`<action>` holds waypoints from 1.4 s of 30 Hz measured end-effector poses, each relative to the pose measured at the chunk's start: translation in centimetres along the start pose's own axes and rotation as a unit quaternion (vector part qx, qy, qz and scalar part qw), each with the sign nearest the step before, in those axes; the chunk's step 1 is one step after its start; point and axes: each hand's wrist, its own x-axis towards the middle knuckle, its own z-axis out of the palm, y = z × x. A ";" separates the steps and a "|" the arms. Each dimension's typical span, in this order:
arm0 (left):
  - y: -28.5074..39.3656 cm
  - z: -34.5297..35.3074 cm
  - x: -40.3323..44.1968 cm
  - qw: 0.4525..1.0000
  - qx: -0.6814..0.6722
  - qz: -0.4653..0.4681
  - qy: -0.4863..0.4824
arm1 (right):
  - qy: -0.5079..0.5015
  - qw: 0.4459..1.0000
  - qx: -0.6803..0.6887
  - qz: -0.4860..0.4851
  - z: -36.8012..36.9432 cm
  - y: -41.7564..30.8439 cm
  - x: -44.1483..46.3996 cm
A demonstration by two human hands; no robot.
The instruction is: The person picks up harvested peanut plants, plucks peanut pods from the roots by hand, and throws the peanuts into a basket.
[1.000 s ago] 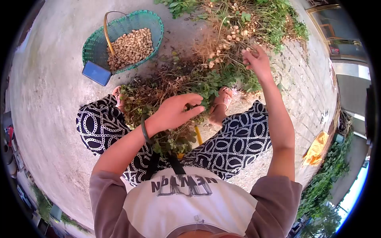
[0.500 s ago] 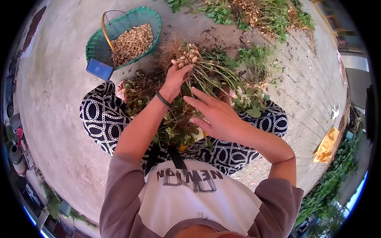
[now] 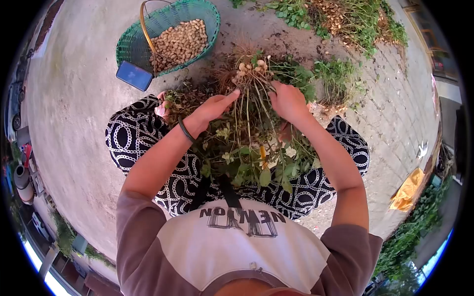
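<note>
A bunch of pulled peanut plants (image 3: 252, 106) lies across my lap, roots and pods away from me and leaves toward me. My left hand (image 3: 215, 107), with a dark band at the wrist, is closed at the bunch's left side, its thumb against the stems and its other fingers partly hidden. On the opposite side my right hand (image 3: 290, 102) is closed round the stems just below the roots, fingertips hidden. Pale peanuts (image 3: 244, 70) cluster among the brown roots between and beyond both hands.
A green basket (image 3: 129, 45) with a tan handle holds many picked peanuts (image 3: 180, 43). A phone (image 3: 134, 76) rests at its near edge. More peanut plants (image 3: 345, 22) lie at the far right, and a smaller clump (image 3: 338, 79) nearer. A yellow cloth (image 3: 408, 190) lies at right.
My right hand has moved forward and taken hold of the stems. The bunch has swung so its leaves point toward me. My left hand has shifted down to the bunch's left side.
</note>
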 end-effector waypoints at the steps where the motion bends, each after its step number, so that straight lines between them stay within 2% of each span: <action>1: -0.1 0.2 0.4 0.999 -0.003 -0.004 -0.036 | -0.043 0.997 -0.059 -0.020 0.7 0.3 0.2; 2: -0.4 0.6 0.7 0.999 -0.018 0.012 -0.034 | -0.087 0.989 -0.117 -0.040 1.3 0.4 0.2; 6: -1.0 2.0 1.5 0.989 -0.118 0.081 -0.033 | -0.015 0.996 -0.015 -0.088 2.9 -3.1 -1.2; 7: -0.7 1.3 1.8 0.984 -0.147 0.097 -0.039 | -0.063 0.995 -0.008 -0.079 3.0 -3.8 -1.7; 8: -0.3 0.8 1.8 0.977 -0.175 0.114 -0.044 | -0.036 0.992 -0.005 -0.124 3.7 -4.0 -2.3; 10: 0.7 0.8 0.6 0.967 -0.207 0.147 0.007 | 0.019 0.977 0.001 -0.213 5.3 -4.1 -3.6; 12: 0.8 0.8 0.6 0.959 -0.204 0.194 0.040 | 0.036 0.967 -0.042 -0.250 6.0 -4.4 -3.8; 17: 1.2 -0.6 0.2 0.924 -0.313 0.201 -0.084 | 0.073 0.948 -0.089 -0.296 6.9 -4.6 -4.0; 23: 2.0 -0.3 -0.6 0.905 -0.336 0.257 -0.036 | 0.092 0.924 -0.130 -0.348 7.1 -4.3 -3.4; 26: 1.2 -0.9 0.1 0.889 -0.381 0.238 -0.090 | 0.102 0.926 -0.070 -0.356 6.7 -5.1 -3.4; 27: 1.4 -0.8 -0.1 0.887 -0.364 0.271 -0.088 | 0.076 0.932 -0.046 -0.352 5.8 -5.3 -3.5; 29: 1.4 -0.9 -0.3 0.879 -0.394 0.250 -0.097 | 0.021 0.938 0.001 -0.345 3.0 -5.1 -3.6; 32: 1.0 -0.9 -0.3 0.874 -0.394 0.263 -0.108 | 0.085 0.951 0.185 -0.234 0.0 -4.1 -1.8; 34: 0.7 -1.0 0.0 0.864 -0.377 0.305 -0.133 | 0.071 0.946 0.287 -0.130 -0.1 -3.0 0.3; 36: 0.7 -0.9 0.1 0.869 -0.381 0.291 -0.123 | -0.033 0.907 0.406 -0.105 0.8 -1.9 1.2; 38: 0.7 -0.8 -0.1 0.873 -0.384 0.279 -0.111 | -0.137 0.840 0.517 -0.096 1.3 -1.6 1.6; 39: 0.8 -0.8 -0.4 0.875 -0.388 0.268 -0.110 | -0.130 0.866 0.471 -0.110 1.3 -1.5 1.8; 41: 1.3 -0.6 -1.0 0.879 -0.395 0.245 -0.108 | -0.005 0.940 0.275 -0.199 0.8 -1.8 1.8; 42: 1.2 -0.6 -1.0 0.875 -0.387 0.257 -0.134 | 0.060 0.954 0.170 -0.238 0.6 -1.9 1.7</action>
